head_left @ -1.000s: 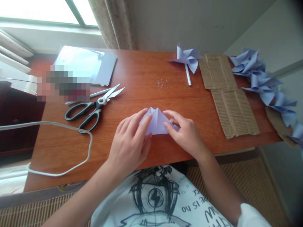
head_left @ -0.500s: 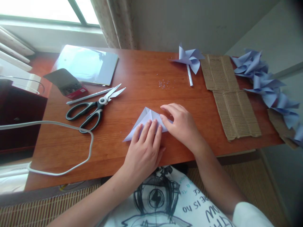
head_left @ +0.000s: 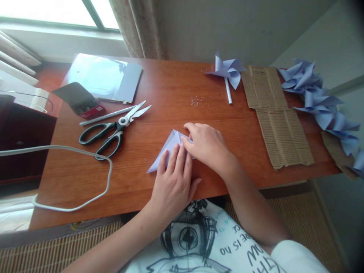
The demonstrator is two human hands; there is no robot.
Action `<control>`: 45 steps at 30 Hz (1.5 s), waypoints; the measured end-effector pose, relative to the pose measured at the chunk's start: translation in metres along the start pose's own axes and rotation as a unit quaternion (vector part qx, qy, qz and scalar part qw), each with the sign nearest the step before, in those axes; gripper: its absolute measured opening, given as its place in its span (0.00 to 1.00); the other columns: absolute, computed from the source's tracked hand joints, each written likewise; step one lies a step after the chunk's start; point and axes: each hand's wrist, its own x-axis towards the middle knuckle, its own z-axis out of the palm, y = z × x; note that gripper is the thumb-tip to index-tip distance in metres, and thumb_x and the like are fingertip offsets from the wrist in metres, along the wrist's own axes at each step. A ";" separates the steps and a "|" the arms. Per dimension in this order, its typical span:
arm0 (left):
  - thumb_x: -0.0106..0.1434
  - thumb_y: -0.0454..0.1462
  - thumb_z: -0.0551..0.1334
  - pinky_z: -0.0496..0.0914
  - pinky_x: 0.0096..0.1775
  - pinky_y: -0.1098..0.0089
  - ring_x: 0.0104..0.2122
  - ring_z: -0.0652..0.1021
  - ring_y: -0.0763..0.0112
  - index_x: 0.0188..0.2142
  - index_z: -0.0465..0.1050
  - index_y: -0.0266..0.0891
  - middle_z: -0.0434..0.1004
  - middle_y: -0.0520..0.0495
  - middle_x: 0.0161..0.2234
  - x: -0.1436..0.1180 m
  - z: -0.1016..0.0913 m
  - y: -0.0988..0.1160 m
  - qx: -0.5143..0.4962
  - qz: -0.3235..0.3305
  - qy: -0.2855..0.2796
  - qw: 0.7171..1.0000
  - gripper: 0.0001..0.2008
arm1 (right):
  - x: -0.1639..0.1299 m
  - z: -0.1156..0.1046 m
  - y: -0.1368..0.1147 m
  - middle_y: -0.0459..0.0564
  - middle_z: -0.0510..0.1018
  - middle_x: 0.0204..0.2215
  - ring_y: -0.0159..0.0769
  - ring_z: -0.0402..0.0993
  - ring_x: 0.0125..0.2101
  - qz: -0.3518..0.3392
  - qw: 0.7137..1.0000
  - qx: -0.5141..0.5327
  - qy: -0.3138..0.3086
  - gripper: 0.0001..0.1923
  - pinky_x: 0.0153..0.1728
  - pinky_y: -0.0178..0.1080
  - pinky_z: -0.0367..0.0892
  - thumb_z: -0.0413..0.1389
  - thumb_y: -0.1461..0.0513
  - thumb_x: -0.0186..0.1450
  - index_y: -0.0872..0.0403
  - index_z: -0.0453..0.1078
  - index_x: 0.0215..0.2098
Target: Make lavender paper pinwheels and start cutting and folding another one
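Paper (head_left: 167,149): lay under both hands, long edge running from near-left to far-right.
Left hand (head_left: 174,178): flat, fingers spread, pinning it.
Right hand (head_left: 206,146): fingertips pressing the fold.

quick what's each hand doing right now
Left hand: open, fingers flat, pressing down on the folded paper.
Right hand: fingers curled, tips on the paper's top edge; a pinch cannot be told.
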 end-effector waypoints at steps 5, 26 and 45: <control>0.72 0.46 0.53 0.52 0.68 0.41 0.71 0.55 0.39 0.69 0.54 0.20 0.50 0.24 0.71 -0.002 0.001 0.001 -0.010 -0.012 -0.003 1.000 0.36 | -0.003 0.006 0.006 0.53 0.84 0.39 0.46 0.80 0.41 0.019 0.999 0.048 0.005 0.09 0.38 0.42 0.69 0.54 0.58 0.70 0.52 0.74 0.44; 0.69 0.49 0.58 0.73 0.44 0.58 0.47 0.80 0.48 0.59 0.69 0.37 0.79 0.38 0.49 0.050 -0.042 -0.053 -0.012 -0.172 0.009 0.985 0.25 | -0.033 0.030 0.029 0.48 0.78 0.33 0.38 0.75 0.36 -0.031 0.957 0.265 0.110 0.02 0.38 0.38 0.67 0.61 0.65 0.66 0.53 0.74 0.37; 0.62 0.44 0.69 0.69 0.59 0.53 0.61 0.72 0.51 0.60 0.68 0.41 0.72 0.39 0.60 0.047 -0.048 -0.072 -0.635 -0.257 0.022 0.728 0.29 | -0.049 0.034 0.030 0.48 0.77 0.33 0.40 0.75 0.37 -0.042 0.957 0.260 0.121 0.03 0.40 0.39 0.68 0.60 0.67 0.67 0.53 0.73 0.37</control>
